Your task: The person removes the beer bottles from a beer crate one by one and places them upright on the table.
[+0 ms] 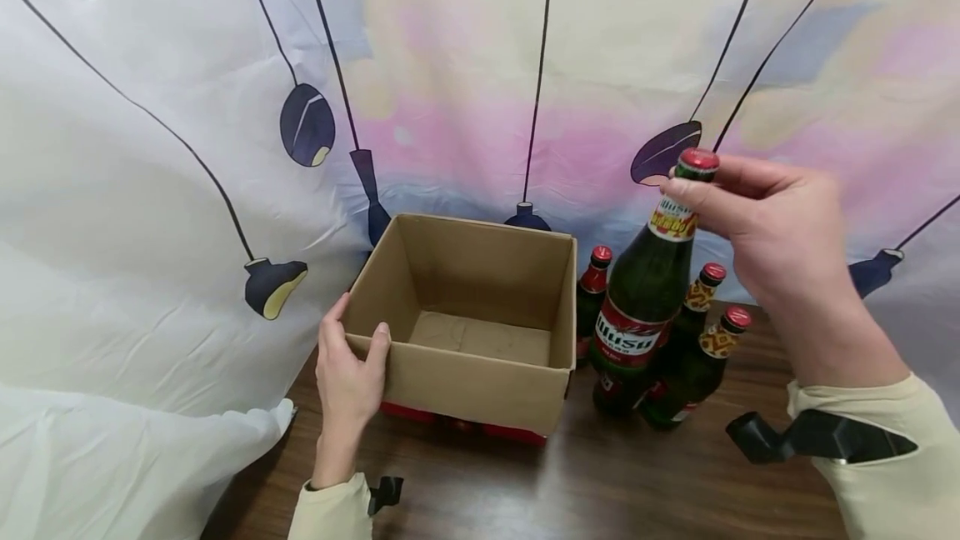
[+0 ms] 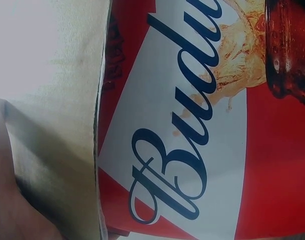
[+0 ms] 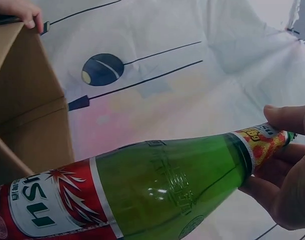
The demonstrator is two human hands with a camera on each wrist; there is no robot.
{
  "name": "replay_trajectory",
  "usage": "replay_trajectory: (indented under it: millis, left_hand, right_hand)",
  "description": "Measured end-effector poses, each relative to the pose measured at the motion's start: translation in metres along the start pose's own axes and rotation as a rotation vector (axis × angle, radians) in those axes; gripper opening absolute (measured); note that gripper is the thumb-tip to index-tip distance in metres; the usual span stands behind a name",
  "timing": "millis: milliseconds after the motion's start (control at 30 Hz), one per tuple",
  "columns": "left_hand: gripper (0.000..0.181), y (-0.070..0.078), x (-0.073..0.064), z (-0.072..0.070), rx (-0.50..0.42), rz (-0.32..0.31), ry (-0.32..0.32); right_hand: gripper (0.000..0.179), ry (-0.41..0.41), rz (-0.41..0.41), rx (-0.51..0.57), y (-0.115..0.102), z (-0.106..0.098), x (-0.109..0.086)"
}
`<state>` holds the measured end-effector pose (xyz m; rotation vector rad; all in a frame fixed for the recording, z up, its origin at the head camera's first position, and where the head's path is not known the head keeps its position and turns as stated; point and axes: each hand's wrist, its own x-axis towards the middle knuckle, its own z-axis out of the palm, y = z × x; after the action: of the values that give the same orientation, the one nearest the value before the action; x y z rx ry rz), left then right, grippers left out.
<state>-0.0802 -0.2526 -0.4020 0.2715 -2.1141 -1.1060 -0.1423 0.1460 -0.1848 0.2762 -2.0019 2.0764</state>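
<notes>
My right hand [image 1: 780, 223] pinches a green beer bottle [image 1: 649, 282] by its neck, just below the red cap. The bottle hangs slightly tilted above other bottles, right of an open cardboard box [image 1: 468, 386]. In the right wrist view the same bottle [image 3: 167, 180] shows a red and white label, with my thumb and fingers around its neck. My left hand [image 1: 351, 369] grips the box's near left corner, thumb over the front rim. Inside the box, the bare bottom shows. The left wrist view shows the box's printed red and white side [image 2: 217, 145] up close.
Several capped bottles stand right of the box, including one with a red neck [image 1: 594, 282] and one with a patterned neck [image 1: 693, 369]. They stand on a dark wooden table [image 1: 600, 482]. A printed cloth [image 1: 465, 65] hangs behind, and white fabric [image 1: 135, 457] bulges in at left.
</notes>
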Motion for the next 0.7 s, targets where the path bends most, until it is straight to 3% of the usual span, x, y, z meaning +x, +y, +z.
replay_trajectory:
  millis: [333,700]
  left_hand:
    - [0.067,-0.001,0.001,0.001,0.002,0.004,-0.002]
    - [0.067,-0.001,0.0,0.0,0.014,0.0,-0.01]
  right_hand:
    - [0.052,-0.061,0.132,-0.375,0.043,-0.009,-0.016]
    - [0.055,-0.057,0.169,-0.381,0.093,0.0,-0.03]
